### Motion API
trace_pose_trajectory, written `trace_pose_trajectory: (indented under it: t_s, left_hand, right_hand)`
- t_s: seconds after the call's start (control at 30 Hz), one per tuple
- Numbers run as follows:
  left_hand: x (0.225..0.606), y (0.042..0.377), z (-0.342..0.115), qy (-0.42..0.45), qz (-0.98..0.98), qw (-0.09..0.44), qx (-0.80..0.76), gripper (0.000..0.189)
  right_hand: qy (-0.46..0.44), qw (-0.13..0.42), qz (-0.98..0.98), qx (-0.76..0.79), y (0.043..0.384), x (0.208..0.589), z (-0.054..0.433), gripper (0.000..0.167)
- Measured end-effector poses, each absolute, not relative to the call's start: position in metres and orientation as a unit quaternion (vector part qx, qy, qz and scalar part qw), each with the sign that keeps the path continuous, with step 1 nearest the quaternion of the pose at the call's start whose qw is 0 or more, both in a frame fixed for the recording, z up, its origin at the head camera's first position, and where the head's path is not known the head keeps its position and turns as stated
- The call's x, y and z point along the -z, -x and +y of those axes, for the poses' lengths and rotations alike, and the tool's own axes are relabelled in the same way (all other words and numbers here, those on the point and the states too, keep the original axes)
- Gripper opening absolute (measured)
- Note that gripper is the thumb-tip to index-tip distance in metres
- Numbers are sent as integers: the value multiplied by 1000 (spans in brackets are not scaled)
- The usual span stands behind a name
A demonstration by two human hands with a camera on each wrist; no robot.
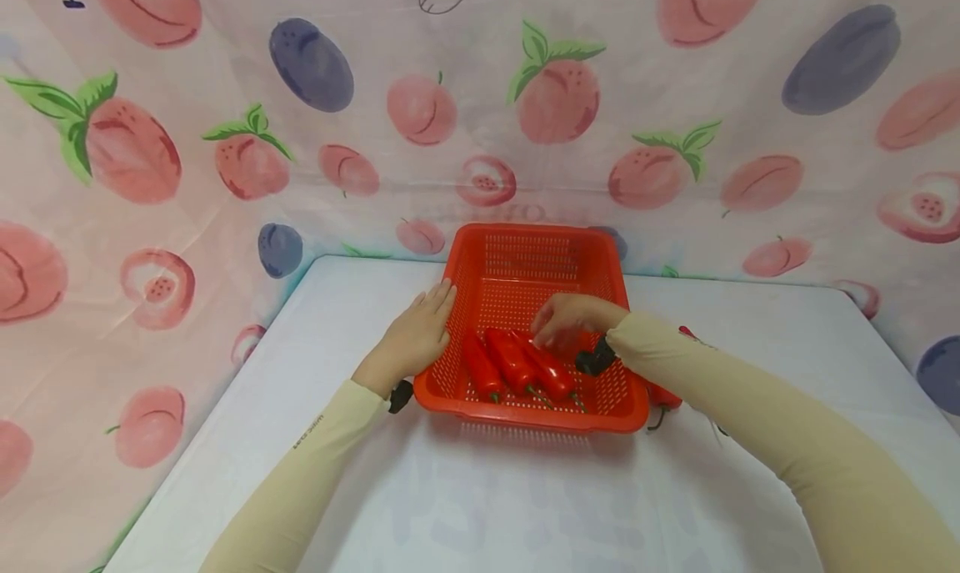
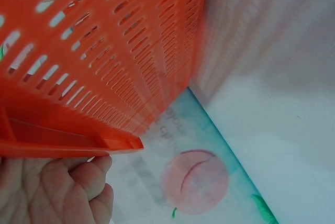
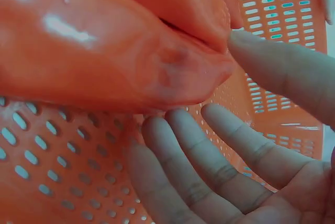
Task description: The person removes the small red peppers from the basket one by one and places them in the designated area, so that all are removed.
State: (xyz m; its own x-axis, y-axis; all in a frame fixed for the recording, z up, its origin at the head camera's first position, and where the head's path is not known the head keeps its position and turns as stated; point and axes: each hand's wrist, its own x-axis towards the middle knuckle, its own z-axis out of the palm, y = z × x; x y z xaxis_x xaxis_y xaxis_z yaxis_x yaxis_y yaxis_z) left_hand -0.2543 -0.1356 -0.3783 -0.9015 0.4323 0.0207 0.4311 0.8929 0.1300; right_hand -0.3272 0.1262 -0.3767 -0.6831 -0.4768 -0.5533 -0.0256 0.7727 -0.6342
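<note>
Three long red peppers lie side by side in the front part of an orange-red plastic basket [image 1: 540, 419], green stems toward me. My right hand [image 1: 570, 314] is inside the basket at the far end of the rightmost pepper [image 1: 553, 376]. In the right wrist view, its fingertips are right at the underside of that pepper's tip [image 3: 178, 72], and the thumb [image 3: 272, 67] meets the pepper behind it. The fingers are spread and only slightly bent. My left hand [image 1: 416, 331] rests with extended fingers along the basket's left rim [image 2: 68, 150].
The basket stands on a white table [image 1: 525, 506] against a fruit-printed cloth [image 1: 487, 81]. Right of the basket, another red pepper [image 1: 663, 396] with a dark stem shows partly below my right sleeve [image 1: 750, 406]. A red tip [image 1: 686, 332] shows beyond the sleeve.
</note>
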Motion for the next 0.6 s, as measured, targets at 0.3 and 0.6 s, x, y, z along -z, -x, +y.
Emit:
trace_pose_trajectory:
  t_s: [0.3, 0.6]
  left_hand:
    - [377, 254, -135, -224, 973, 6, -62, 61]
    - [379, 254, -135, -226, 972, 2, -64, 61]
  right_hand:
    - [120, 422, 849, 295, 329, 380, 127, 34]
    - [106, 445, 843, 284, 329, 384, 126, 20]
